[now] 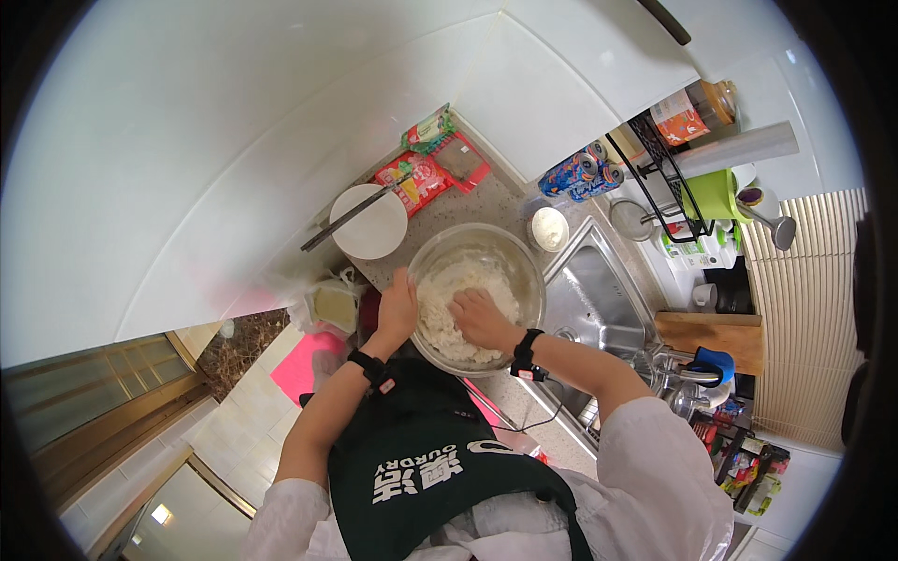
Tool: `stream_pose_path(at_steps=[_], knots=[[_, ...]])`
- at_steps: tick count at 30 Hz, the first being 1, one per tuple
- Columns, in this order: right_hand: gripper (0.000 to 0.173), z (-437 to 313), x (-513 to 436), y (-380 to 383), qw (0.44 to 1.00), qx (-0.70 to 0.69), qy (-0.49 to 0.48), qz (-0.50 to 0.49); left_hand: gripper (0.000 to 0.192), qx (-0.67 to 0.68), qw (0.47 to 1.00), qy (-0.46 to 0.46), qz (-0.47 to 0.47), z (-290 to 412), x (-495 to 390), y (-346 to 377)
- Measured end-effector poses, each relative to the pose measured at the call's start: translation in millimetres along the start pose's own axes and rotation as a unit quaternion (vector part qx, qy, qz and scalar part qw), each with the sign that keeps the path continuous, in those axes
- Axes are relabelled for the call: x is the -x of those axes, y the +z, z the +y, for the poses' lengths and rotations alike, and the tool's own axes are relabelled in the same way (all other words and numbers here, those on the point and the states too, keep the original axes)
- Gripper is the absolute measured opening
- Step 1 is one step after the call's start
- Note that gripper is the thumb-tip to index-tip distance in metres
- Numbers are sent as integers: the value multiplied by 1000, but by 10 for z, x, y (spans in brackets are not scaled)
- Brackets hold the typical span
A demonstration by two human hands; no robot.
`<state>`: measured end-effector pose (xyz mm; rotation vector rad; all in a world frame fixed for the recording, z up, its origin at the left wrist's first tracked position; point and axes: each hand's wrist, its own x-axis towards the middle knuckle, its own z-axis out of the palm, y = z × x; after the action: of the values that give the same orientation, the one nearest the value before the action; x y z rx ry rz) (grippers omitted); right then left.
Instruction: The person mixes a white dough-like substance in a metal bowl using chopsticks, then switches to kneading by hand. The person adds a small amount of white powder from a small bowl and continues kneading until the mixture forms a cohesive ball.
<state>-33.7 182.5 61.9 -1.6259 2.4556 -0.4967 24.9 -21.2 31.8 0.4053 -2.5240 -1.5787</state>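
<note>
A round stainless-steel mixing bowl (532, 277) stands on the speckled counter in front of me. Inside lies a rough, crumbly pale dough (438, 312), with some of it smeared on the wall. My left hand (398, 308) grips the bowl's left rim. Pressed into the middle of the dough is my right hand (484, 321), its fingers curled and their tips partly hidden. Just beyond the bowl, to the right, a small white bowl (549, 228) holds white powder, probably flour. To the upper left, a pair of dark chopsticks (335, 228) rests across a white dish (379, 235).
A metal sink (593, 301) adjoins the bowl on the right, with a wooden cutting board (708, 340) past it. Food packets (421, 179) lie at the back, near several drink cans (572, 175). A plastic bag (333, 305) hangs left of the counter.
</note>
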Motion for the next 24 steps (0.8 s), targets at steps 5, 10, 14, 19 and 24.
stream_pose_path(at_steps=[5,10,14,19,24], knots=[[23,158,-188,73,998,45,11,-44,19,-10,1000,-9,-13,24,-2,-17],[16,283,-291,-1,995,-70,24,-61,19,-1,999,33,2,-44,-13,-9],[16,469,-523,-114,991,-121,51,-17,19,1,1000,-9,-3,-52,-33,23],[25,494,-854,426,971,-102,215,-32,18,1,1000,16,14,-86,-27,67],[29,142,-772,580,966,-109,231,-37,18,8,999,28,14,-87,-11,43]])
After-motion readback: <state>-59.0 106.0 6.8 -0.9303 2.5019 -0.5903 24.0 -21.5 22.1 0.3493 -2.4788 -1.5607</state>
